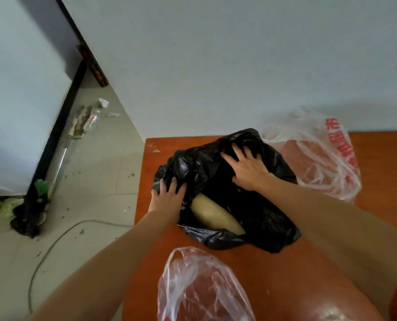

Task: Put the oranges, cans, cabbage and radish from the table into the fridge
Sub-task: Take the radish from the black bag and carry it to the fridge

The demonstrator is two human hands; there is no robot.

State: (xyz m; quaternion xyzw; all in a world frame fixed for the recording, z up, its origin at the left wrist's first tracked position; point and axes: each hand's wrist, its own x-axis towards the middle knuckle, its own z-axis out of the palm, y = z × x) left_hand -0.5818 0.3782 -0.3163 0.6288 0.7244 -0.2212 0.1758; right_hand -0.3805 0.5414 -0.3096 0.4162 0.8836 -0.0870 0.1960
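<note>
A black plastic bag [250,218] lies on the orange-brown table [382,163]. A pale, smooth radish [213,215] shows through the bag's opening. My left hand [167,199] grips the bag's left edge at the opening. My right hand [247,166] lies on top of the bag with its fingers spread and pressed into the plastic. The white fridge [19,89] stands at the left with its door closed. No oranges, cans or cabbage can be made out.
A clear bag with red print [320,154] lies at the back right of the table. Another clear bag [204,288] lies at the front. On the floor are litter [86,119], a cable [54,242] and a black bag with greens [26,218] by the fridge.
</note>
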